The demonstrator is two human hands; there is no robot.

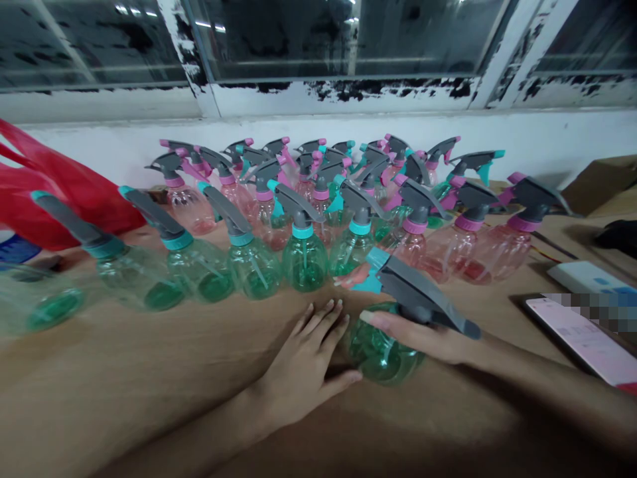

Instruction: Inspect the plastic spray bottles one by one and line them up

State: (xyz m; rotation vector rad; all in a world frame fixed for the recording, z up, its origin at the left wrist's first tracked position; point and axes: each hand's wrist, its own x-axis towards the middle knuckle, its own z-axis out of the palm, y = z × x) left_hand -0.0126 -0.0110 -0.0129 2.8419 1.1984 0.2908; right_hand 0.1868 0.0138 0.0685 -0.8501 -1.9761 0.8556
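Note:
My right hand (423, 335) is wrapped round the neck of a green spray bottle (385, 362), which has a grey head and a turquoise nozzle and trigger. That bottle stands near me on the wooden table, its nozzle pointing away to the left. Just left of it, my left hand (311, 358) lies flat on the tabletop with fingers spread, holding nothing; its thumb tip comes close to the bottle. Beyond both hands runs a front row of spray bottles, green ones (304, 262) at left and middle and pink ones (450, 249) at right.
More pink and green spray bottles (233, 196) crowd behind the front row, near the wall. A red bag (60, 192) sits at the left. To the right are a phone (572, 332), a white box (592, 279) and a cardboard box (602, 182). Windows line the back.

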